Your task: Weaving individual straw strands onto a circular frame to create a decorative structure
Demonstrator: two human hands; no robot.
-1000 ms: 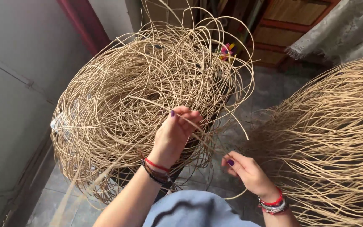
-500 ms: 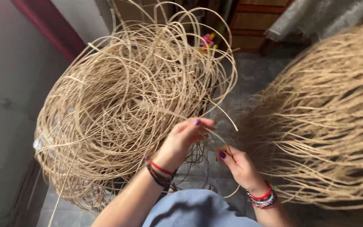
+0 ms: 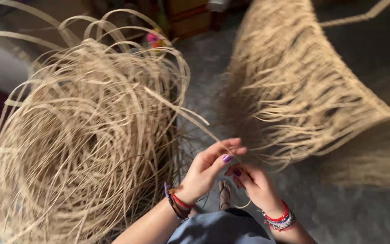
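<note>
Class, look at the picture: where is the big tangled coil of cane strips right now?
In the head view the coil of cane strips fills the left side, beside the left hand.

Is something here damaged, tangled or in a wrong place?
Nothing stands out. The left hand and right hand pinch one strip running from the loose coil. The coil is tangled but unbroken. The fringed bundle lies apart at the right.

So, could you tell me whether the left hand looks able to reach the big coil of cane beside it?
Probably yes: the left hand sits right beside the coil, with nothing between them.
</note>
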